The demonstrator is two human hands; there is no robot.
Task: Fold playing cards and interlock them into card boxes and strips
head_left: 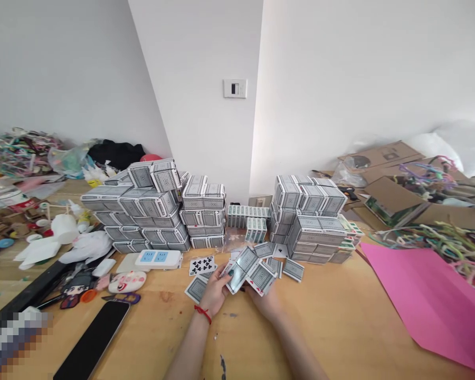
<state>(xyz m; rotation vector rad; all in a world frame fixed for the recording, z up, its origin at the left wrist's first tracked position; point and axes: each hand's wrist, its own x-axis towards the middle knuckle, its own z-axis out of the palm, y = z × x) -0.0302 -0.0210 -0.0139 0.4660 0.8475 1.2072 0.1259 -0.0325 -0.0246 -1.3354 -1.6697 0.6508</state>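
Note:
My left hand (214,291), with a red string at the wrist, and my right hand (263,301) meet over the wooden table (332,327). Together they grip a fanned bunch of playing cards (248,273), mostly grey backs up, one red-suited face showing. A face-up spade card (201,265) and other loose cards (293,269) lie around the hands. Stacks of boxed card decks rise behind them, one on the left (150,216) and one on the right (312,221).
A white power strip (158,258) and a black phone (95,340) lie to the left among small toys and clutter. A pink paper sheet (423,301) covers the right side. Cardboard boxes (396,195) and coloured strips sit at the far right.

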